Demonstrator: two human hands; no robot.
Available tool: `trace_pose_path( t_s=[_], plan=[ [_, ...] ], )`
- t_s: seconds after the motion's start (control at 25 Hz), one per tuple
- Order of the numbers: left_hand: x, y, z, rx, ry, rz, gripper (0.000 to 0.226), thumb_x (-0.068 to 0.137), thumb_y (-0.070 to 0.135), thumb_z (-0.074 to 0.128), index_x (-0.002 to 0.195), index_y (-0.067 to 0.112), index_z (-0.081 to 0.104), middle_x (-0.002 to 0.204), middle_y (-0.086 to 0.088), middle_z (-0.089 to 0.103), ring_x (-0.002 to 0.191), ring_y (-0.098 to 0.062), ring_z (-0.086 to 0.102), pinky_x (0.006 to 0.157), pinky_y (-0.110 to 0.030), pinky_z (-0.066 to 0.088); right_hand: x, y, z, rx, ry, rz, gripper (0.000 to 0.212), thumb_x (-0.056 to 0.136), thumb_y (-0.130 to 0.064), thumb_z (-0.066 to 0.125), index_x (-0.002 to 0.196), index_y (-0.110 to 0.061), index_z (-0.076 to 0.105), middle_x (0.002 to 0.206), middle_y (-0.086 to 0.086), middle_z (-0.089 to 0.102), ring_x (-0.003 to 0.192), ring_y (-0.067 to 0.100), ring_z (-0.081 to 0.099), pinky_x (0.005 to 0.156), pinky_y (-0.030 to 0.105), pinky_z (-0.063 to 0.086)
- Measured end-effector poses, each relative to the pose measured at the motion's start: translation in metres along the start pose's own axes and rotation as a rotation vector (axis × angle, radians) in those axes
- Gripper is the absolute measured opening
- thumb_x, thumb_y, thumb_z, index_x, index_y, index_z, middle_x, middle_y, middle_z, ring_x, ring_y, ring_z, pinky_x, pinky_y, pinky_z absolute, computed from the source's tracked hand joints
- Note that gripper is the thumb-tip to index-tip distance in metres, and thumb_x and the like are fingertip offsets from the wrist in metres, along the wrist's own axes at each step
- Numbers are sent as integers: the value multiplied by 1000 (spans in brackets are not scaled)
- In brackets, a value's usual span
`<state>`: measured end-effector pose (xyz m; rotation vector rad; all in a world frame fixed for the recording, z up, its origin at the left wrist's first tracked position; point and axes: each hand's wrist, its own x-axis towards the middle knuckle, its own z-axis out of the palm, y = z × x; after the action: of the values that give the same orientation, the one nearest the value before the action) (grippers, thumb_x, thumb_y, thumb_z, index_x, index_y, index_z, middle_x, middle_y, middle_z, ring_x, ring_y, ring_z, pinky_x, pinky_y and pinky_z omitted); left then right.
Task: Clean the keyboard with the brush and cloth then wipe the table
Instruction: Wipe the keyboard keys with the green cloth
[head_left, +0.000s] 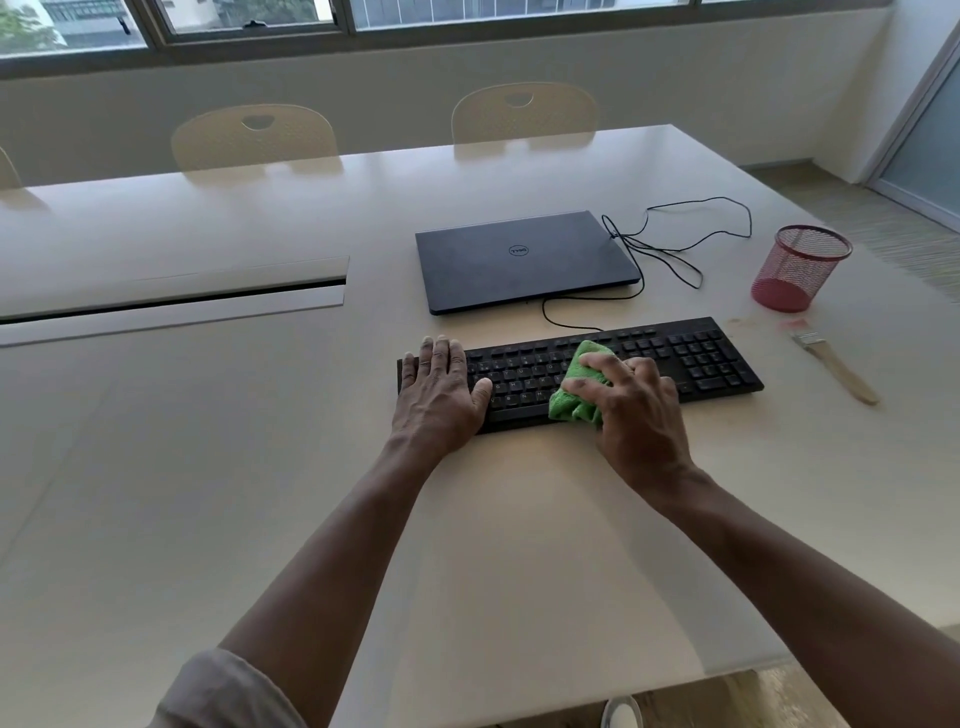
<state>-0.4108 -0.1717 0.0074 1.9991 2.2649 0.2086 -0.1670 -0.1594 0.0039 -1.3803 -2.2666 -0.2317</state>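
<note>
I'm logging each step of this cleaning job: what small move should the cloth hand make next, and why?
Probably slide the green cloth rightward along the keyboard. The right hand grips it bunched over the middle keys, the number pad lies uncovered to its right, and the left hand lies flat on the keyboard's left end.

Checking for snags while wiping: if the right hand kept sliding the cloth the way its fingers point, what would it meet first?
The right hand points up-left across the keyboard. Past the green cloth it would probably cross the top key rows, then meet the black cable before the closed laptop; depth is uncertain.
</note>
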Motion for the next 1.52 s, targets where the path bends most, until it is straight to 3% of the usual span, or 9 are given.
trace_pose_path(
  t_s=[0.28,0.44,0.6,0.8,1.0,1.32,1.52],
  plan=[
    [9,27,4,-25,-9,-15,75,104,53,22,160,7,3,168,-13,-2,154,-25,-12,124,-43,-9,2,41,-15,-14,19,192,52,79,5,70,121,-26,74,137,0,61,105,37,54,81,46,44],
    [15,46,6,-31,-6,-14,75,104,53,23,160,8,5,168,-12,-1,154,-25,-11,124,-43,-8,17,16,-14,46,54,105,48,82,0,70,122,-27,74,136,0,62,104,35,54,79,41,38],
    [23,71,9,-40,-14,15,70,105,49,23,160,10,5,168,-11,-1,154,-25,-11,124,-44,-9,22,3,-1,74,-27,11,44,87,-4,66,121,-29,75,139,1,61,105,35,54,79,44,42],
    [28,81,16,-51,2,25,65,106,45,23,161,15,7,169,-7,2,155,-22,-8,124,-43,-9,24,41,0,8,-54,3,42,85,-5,71,120,-27,75,138,3,61,104,37,54,79,45,42],
    [28,81,19,-11,26,15,64,106,45,21,161,16,6,169,-5,3,155,-20,-6,125,-42,-8,48,93,-14,-27,-88,185,51,84,3,68,123,-29,74,136,1,61,105,38,54,80,40,38],
    [26,85,18,6,47,1,62,106,43,20,161,17,11,168,-4,8,155,-19,-2,125,-43,-4,82,27,0,126,-182,-45,45,94,-8,60,128,-36,69,140,-10,56,111,30,50,87,41,41],
    [26,85,20,0,57,-15,63,105,43,24,161,18,9,169,-2,6,155,-17,-3,125,-41,-6,76,73,-7,43,-207,4,41,94,-10,64,128,-32,70,139,-8,58,111,28,50,83,36,34]
  ],
)
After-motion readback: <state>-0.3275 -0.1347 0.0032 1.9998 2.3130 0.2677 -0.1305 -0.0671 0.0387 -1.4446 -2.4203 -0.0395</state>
